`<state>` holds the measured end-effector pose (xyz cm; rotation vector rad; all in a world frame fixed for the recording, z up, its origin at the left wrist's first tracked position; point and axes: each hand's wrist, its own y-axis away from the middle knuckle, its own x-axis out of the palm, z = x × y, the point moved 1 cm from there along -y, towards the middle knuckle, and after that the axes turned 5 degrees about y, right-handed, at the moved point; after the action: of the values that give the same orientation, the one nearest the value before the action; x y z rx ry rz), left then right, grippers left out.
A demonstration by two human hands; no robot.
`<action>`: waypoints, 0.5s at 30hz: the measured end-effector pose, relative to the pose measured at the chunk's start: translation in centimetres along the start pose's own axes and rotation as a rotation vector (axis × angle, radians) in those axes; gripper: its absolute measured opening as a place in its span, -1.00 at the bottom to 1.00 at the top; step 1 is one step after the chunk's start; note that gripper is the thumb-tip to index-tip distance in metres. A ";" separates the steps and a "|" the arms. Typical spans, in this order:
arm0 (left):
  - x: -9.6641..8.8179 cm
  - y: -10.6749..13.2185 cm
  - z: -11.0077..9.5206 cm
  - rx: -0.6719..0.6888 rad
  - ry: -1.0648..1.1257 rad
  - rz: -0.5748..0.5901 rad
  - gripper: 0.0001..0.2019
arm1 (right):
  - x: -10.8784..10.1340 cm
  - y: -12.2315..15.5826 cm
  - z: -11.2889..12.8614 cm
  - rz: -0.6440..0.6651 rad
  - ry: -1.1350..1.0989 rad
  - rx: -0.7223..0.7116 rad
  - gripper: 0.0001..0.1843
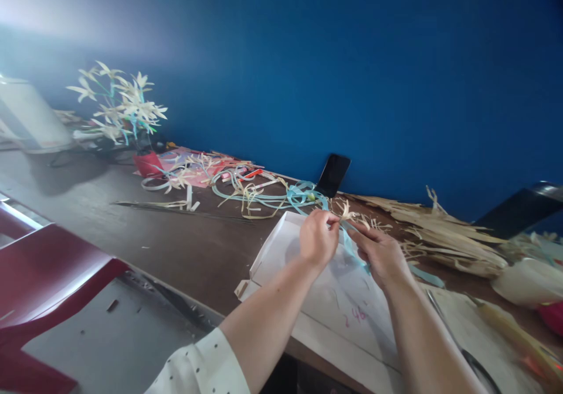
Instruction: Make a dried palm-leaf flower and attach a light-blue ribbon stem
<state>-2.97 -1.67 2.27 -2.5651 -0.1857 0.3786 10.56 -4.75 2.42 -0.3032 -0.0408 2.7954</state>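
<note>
Above a flat white cardboard box (275, 253), my left hand (319, 238) pinches the base of a small flower (346, 212) made of pale dried strips. My right hand (382, 259) is closed beside it, its fingertips on a light blue ribbon (349, 244) at the flower's base. The ribbon hangs down between the two hands. The exact grip of the fingers is partly hidden. Several small pale cut pieces (373, 224) lie just behind my right hand.
Behind the box lie a coil of light blue ribbon (303, 193) and a black phone (334, 174) leaning on the blue wall. Dried husks (457, 238) are at right, with scissors (481, 373) nearer. A red pot (148, 164) of pale flowers (132, 104) stands left.
</note>
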 end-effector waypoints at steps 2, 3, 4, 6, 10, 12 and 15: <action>-0.1 0.1 -0.1 0.007 -0.004 -0.004 -0.92 | 0.2 0.1 0.1 0.021 -0.011 0.000 -0.40; -0.1 0.1 -0.1 0.013 -0.006 -0.007 -0.92 | 0.3 0.2 0.2 0.030 -0.014 -0.001 -0.40; -0.1 0.1 -0.2 0.020 -0.008 -0.011 -0.91 | 0.3 0.2 0.3 0.035 -0.014 -0.001 -0.41; -0.1 0.2 -0.2 0.036 -0.014 -0.017 -0.92 | 0.5 0.3 0.4 0.040 -0.010 0.002 -0.41; -0.1 0.3 0.0 0.074 -0.044 -0.013 -0.93 | 0.5 0.3 0.5 0.037 -0.006 0.005 -0.40; -0.1 0.3 0.0 0.096 -0.069 -0.002 -0.94 | 0.5 0.2 0.4 0.026 -0.003 0.011 -0.41; -0.2 0.3 0.1 0.114 -0.106 0.016 -0.94 | 0.5 0.1 0.2 0.022 0.002 0.021 -0.42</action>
<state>-3.14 -1.95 2.09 -2.4372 -0.1775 0.5169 10.02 -4.70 2.55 -0.3028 -0.0079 2.8158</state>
